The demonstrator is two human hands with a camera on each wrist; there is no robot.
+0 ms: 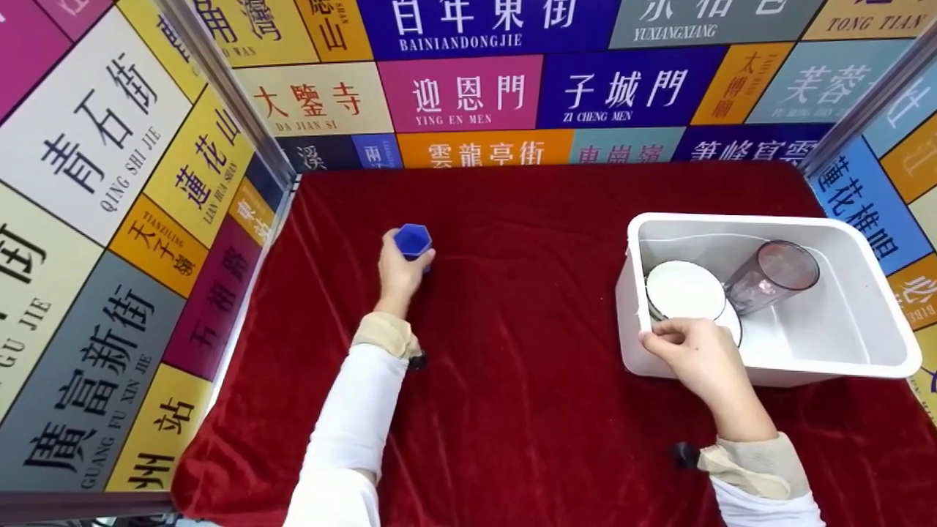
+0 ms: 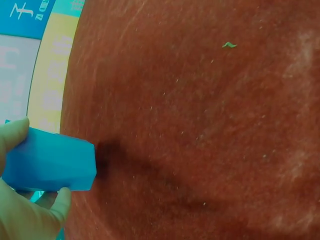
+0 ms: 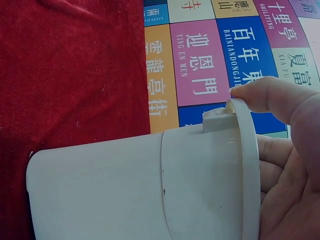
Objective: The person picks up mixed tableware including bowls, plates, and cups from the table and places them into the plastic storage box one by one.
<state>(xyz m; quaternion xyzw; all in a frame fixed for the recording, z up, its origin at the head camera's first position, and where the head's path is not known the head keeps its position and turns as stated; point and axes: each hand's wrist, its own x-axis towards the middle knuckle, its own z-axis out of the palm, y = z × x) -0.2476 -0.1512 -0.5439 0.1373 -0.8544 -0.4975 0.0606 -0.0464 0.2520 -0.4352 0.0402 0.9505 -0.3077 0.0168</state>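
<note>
A blue six-sided cup (image 1: 413,241) is in my left hand (image 1: 399,274), its opening facing up in the head view. In the left wrist view, thumb and fingers lie on both sides of the cup (image 2: 55,160), and a shadow falls on the cloth beside its base. Whether the base touches the cloth I cannot tell. My right hand (image 1: 703,359) grips the near left part of the rim of a white plastic bin (image 1: 842,369). From the right wrist, the thumb shows on the outer side of the bin's rim (image 3: 247,165), the fingers inside.
Inside the bin, white round dishware (image 1: 684,289) lies at the left, and a tinted clear glass (image 1: 776,274) leans beside it. Dark red cloth (image 1: 512,329) covers the table. Colourful panels with printed signs (image 1: 461,91) wall the back and sides.
</note>
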